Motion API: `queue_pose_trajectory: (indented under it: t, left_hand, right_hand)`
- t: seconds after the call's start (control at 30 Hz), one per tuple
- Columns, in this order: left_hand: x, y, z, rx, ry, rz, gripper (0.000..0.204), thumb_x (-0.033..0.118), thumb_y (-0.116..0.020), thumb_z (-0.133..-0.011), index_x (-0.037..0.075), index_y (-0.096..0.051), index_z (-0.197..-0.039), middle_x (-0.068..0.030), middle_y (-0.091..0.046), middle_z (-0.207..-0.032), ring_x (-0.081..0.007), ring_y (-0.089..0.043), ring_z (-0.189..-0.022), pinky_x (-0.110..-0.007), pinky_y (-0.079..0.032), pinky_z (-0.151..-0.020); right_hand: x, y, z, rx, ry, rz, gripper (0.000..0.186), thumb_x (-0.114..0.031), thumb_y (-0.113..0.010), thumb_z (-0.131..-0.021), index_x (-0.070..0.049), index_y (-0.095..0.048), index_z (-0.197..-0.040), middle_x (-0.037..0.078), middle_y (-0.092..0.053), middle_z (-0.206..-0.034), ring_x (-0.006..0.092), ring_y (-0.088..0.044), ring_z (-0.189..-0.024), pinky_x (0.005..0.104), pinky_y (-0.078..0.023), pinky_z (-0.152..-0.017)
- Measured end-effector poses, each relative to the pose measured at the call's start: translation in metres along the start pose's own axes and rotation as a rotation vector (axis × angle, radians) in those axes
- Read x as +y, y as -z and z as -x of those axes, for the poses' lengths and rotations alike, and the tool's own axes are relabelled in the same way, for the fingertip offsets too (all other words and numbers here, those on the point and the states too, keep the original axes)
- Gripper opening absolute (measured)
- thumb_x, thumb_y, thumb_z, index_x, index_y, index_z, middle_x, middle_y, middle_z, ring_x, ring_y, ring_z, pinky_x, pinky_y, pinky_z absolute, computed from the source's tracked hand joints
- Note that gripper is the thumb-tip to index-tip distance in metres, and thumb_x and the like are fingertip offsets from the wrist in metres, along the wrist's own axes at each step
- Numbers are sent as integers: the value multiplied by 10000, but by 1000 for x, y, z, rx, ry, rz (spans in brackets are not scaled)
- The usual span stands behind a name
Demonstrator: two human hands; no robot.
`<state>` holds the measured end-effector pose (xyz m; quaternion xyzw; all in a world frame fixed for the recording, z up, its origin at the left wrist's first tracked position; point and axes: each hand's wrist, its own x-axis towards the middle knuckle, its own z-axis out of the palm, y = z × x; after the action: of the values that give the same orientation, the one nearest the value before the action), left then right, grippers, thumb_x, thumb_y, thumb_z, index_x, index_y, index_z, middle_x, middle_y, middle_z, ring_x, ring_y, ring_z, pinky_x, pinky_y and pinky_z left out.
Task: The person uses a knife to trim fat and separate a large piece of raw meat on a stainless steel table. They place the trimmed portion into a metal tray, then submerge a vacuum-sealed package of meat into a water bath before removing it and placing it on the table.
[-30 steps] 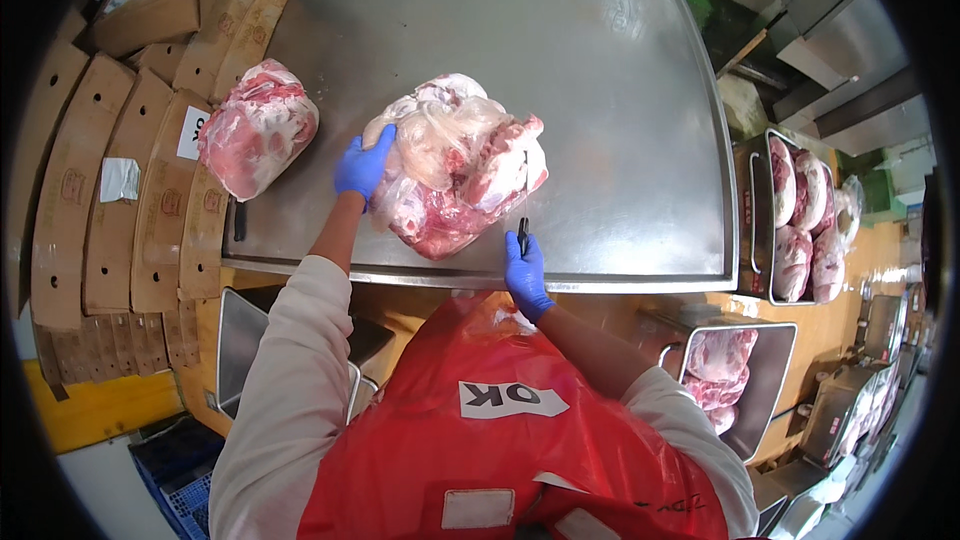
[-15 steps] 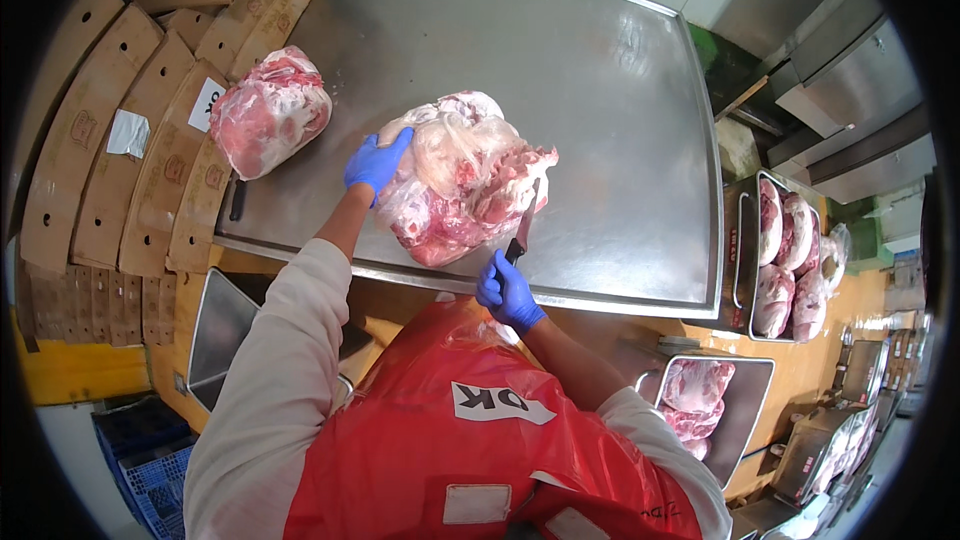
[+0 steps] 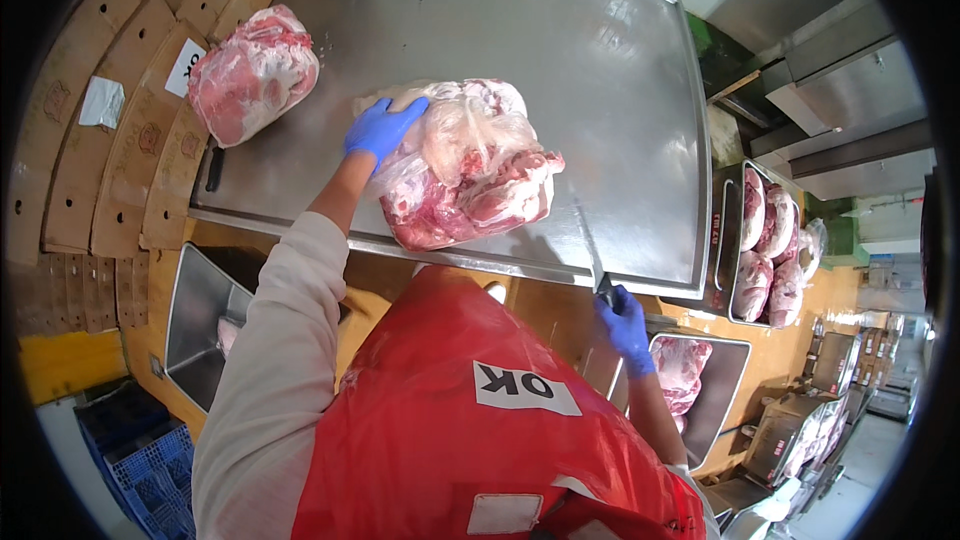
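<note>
A large cut of raw meat (image 3: pixel 480 165), partly wrapped in clear plastic film, lies near the front of the steel table (image 3: pixel 520 15). My left hand (image 3: pixel 385 130), in a blue glove, rests on its left side with the fingers stretched over the film. Away to the right, my right hand (image 3: pixel 627 330), also gloved in blue, is closed round the black handle of a knife (image 3: pixel 588 245). The blade points up and away over the table's front edge, apart from the meat. At the left, a second cut of meat (image 3: pixel 255 80) sits by the table's edge.
A black-handled tool (image 3: pixel 215 169) lies at the table's left edge. Cardboard boxes (image 3: pixel 120 150) stack up on the left. Steel bins holding meat stand at the right, one far (image 3: pixel 735 240) and one near (image 3: pixel 718 410). Another steel bin (image 3: pixel 205 325) is below the table's left corner.
My right hand has drawn the knife away from the meat, to the right and past the table's front edge. My left hand stays on the meat's left side. The view has shifted slightly.
</note>
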<state>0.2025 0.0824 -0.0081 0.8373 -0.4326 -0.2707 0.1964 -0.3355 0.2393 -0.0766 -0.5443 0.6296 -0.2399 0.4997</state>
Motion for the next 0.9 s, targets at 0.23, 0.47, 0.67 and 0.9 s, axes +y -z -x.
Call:
queue_pose_trajectory:
  t: [0.23, 0.47, 0.67, 0.9]
  left_hand:
    - [-2, -1, -7, -103, -41, -14, 1034, 843, -573, -809, 48, -567, -1470, -214, -632, -1434, -359, -616, -1311, -439, -461, -1111]
    - [-7, -19, -9, -78, -139, 39, 1037, 855, -562, -815, 22, -596, -1432, -223, -681, -1353, -356, -652, -1259, -439, -488, -1075]
    - [-1, -28, -15, -131, -140, 16, 1051, 849, -587, -781, 43, -589, -1455, -200, -636, -1434, -336, -620, -1319, -421, -490, -1102]
    - [-1, -31, -26, -183, -169, 25, 1046, 844, -594, -775, 35, -599, -1438, -199, -640, -1429, -335, -627, -1307, -430, -493, -1095]
  right_hand:
    - [-177, -5, 38, -117, 318, 241, 496, 11, -746, -936, -42, -596, -1406, 65, -730, -1136, 103, -683, -965, 292, -568, -892]
    - [-274, -15, 40, -102, 537, 1172, 469, -244, -700, -978, -273, -636, -1442, 102, -578, -769, 305, -648, -646, 433, -529, -598]
    - [-341, -33, 54, -238, 453, 1478, 361, -278, -680, -990, -310, -676, -1349, 124, -636, -817, 332, -685, -645, 447, -548, -582]
    - [-344, -53, 47, -236, 440, 1509, 371, -258, -698, -975, -305, -676, -1342, 118, -636, -815, 326, -691, -648, 445, -546, -579]
